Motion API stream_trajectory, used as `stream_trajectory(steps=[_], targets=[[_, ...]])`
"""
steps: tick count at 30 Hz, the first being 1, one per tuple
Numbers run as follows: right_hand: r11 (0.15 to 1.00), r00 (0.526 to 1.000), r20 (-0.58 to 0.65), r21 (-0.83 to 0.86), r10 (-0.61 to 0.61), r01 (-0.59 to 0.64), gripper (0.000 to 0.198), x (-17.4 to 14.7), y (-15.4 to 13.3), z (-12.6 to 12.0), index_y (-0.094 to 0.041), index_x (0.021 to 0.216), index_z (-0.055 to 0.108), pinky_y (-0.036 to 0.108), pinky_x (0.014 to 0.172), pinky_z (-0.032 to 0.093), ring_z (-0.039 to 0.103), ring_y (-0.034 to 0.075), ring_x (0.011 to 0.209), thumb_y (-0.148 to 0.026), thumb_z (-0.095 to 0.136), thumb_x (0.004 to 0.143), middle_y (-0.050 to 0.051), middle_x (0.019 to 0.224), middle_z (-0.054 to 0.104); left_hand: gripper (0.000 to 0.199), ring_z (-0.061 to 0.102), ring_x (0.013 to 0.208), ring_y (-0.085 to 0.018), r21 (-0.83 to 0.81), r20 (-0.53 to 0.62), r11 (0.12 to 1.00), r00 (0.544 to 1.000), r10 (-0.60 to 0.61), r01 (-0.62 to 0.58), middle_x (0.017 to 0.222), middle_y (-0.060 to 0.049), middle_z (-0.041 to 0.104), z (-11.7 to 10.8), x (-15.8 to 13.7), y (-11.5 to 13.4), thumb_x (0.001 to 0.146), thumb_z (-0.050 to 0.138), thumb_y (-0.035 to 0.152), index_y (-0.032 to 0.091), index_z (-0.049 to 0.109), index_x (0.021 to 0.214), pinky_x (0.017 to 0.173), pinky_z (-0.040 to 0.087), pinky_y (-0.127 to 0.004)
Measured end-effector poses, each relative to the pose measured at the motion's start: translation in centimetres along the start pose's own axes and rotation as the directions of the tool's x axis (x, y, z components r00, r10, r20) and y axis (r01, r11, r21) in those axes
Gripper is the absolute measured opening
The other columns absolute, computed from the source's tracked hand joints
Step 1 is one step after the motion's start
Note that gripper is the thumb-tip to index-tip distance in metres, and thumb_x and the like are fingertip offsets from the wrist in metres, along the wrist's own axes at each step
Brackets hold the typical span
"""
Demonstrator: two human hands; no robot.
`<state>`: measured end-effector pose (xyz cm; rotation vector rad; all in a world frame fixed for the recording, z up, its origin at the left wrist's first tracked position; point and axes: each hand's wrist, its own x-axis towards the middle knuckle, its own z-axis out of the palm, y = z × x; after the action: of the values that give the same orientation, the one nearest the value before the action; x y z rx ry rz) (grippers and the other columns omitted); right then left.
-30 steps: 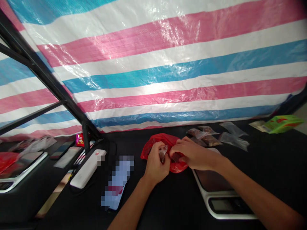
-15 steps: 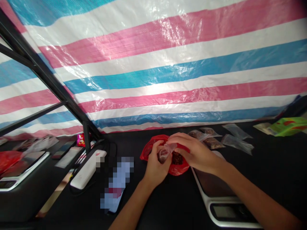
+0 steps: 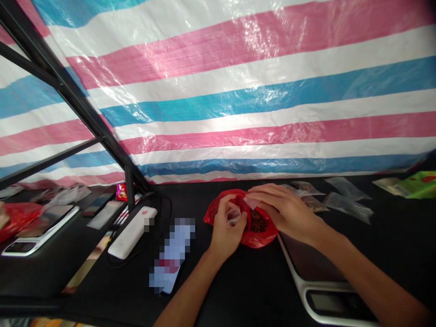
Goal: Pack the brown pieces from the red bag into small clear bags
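A red plastic bag (image 3: 264, 240) lies open on the black table, with dark brown bits (image 3: 258, 222) inside. Over its left part, my left hand (image 3: 227, 229) is closed around a small clear plastic bag (image 3: 233, 216), whose round mouth faces up. My right hand (image 3: 277, 206) is above the right side of the red bag. Its fingers pinch a translucent, pinkish piece of plastic (image 3: 252, 202); whether that joins the clear bag I cannot tell. Below my right forearm sits a white digital scale (image 3: 318, 313) with a dark plate, partly covered by the arm.
Filled clear bags (image 3: 313, 203) and flat clear bags (image 3: 349, 206) lie behind my right hand, a green packet (image 3: 418, 185) farther right. Leftward are a phone (image 3: 172, 259), a white power strip (image 3: 132, 232), a metal frame (image 3: 85, 113), another scale (image 3: 41, 236) and another person's hand (image 3: 3, 217).
My right hand has drawn slightly away from the clear bag's mouth, which now shows round and open. The view has shifted a little, and another person's hand appears at the left edge.
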<state>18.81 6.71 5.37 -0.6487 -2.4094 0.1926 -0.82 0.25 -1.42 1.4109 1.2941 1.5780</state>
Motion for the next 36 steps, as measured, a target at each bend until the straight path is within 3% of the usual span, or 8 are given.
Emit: stream_trajectory(steps=[3, 5, 11, 17, 22, 27, 30, 36], targets=[[0.999, 0.969, 0.245, -0.049, 0.019, -0.007, 0.039, -0.2, 0.1, 0.3, -0.026, 0.117, 0.076, 0.046, 0.099, 0.048, 0.067, 0.028, 0.115, -0.003, 0.057, 0.092, 0.007, 0.127, 0.077, 0.038, 0.056, 0.073, -0.012, 0.009, -0.034, 1.000, 0.999, 0.005, -0.005, 0.085, 0.004, 0.056, -0.1, 0.0, -0.2, 0.093, 0.069, 0.021, 0.026, 0.054, 0.128, 0.069, 0.046, -0.024], [0.999, 0.943, 0.331, -0.050, 0.033, -0.018, 0.043, -0.4, 0.1, 0.8, -0.024, 0.112, 0.076, 0.045, 0.097, 0.044, 0.067, 0.028, 0.115, 0.002, 0.059, 0.084, 0.007, 0.122, 0.078, 0.037, 0.055, 0.073, -0.012, 0.016, -0.041, 1.000, 0.999, 0.005, -0.004, 0.085, 0.004, 0.055, -0.2, 0.0, -0.6, 0.094, 0.067, 0.020, 0.025, 0.053, 0.128, 0.069, 0.045, -0.023], [0.981, 0.894, 0.444, 0.137, 0.064, -0.138, 0.050, -0.9, -0.2, 1.2, -0.026, 0.105, 0.075, 0.039, 0.097, 0.035, 0.071, 0.020, 0.104, 0.008, 0.053, 0.076, -0.001, 0.111, 0.080, 0.036, 0.056, 0.075, -0.012, 0.033, -0.051, 0.999, 0.999, -0.005, 0.007, 0.088, 0.003, 0.055, 0.0, 0.0, -1.2, 0.094, 0.064, 0.019, 0.026, 0.054, 0.128, 0.070, 0.046, -0.024], [0.929, 0.842, 0.534, 0.273, 0.068, -0.249, 0.047, -0.8, -1.1, 1.1, -0.027, 0.099, 0.075, 0.036, 0.098, 0.038, 0.070, 0.019, 0.095, 0.007, 0.055, 0.074, -0.005, 0.101, 0.082, 0.035, 0.058, 0.075, -0.012, 0.035, -0.075, 0.999, 0.997, -0.018, 0.020, 0.088, 0.003, 0.056, 0.1, 0.0, -1.0, 0.092, 0.065, 0.017, 0.024, 0.056, 0.125, 0.071, 0.047, -0.024], [0.839, 0.849, 0.509, 0.393, 0.143, -0.377, 0.034, -0.4, -0.8, 1.0, -0.025, 0.108, 0.075, 0.035, 0.092, 0.049, 0.072, 0.022, 0.098, -0.005, 0.058, 0.087, 0.000, 0.102, 0.081, 0.035, 0.058, 0.073, -0.012, 0.036, -0.077, 0.999, 0.997, 0.008, -0.006, 0.087, 0.003, 0.057, 0.0, 0.1, -0.7, 0.093, 0.065, 0.018, 0.025, 0.056, 0.125, 0.069, 0.046, -0.023], [0.727, 0.911, 0.345, 0.563, 0.226, -0.393, 0.028, 0.1, 0.2, 0.6, -0.023, 0.122, 0.069, 0.036, 0.098, 0.054, 0.074, 0.022, 0.106, -0.017, 0.056, 0.098, 0.004, 0.113, 0.079, 0.037, 0.061, 0.077, -0.013, -0.005, -0.055, 1.000, 0.998, 0.012, -0.012, 0.090, 0.002, 0.061, -0.1, 0.1, -0.6, 0.093, 0.069, 0.021, 0.025, 0.053, 0.126, 0.072, 0.049, -0.025], [0.798, 0.956, 0.172, 0.525, 0.239, -0.294, 0.026, 0.1, 0.1, 0.7, -0.026, 0.124, 0.069, 0.038, 0.104, 0.053, 0.071, 0.023, 0.113, -0.020, 0.059, 0.100, 0.005, 0.123, 0.076, 0.040, 0.063, 0.077, -0.014, -0.036, -0.009, 0.999, 1.000, -0.015, 0.014, 0.090, 0.001, 0.064, 0.1, -0.1, -0.8, 0.094, 0.071, 0.025, 0.026, 0.053, 0.129, 0.071, 0.050, -0.025], [0.959, 0.998, -0.052, 0.277, -0.046, 0.059, 0.041, -0.3, -0.8, 1.6, -0.031, 0.129, 0.072, 0.043, 0.111, 0.051, 0.065, 0.023, 0.129, -0.008, 0.050, 0.102, 0.005, 0.136, 0.073, 0.049, 0.069, 0.089, -0.017, -0.075, 0.063, 0.997, 0.998, -0.004, 0.009, 0.101, -0.002, 0.069, 0.5, -0.4, -0.9, 0.090, 0.077, 0.024, 0.027, 0.055, 0.134, 0.082, 0.056, -0.030]])
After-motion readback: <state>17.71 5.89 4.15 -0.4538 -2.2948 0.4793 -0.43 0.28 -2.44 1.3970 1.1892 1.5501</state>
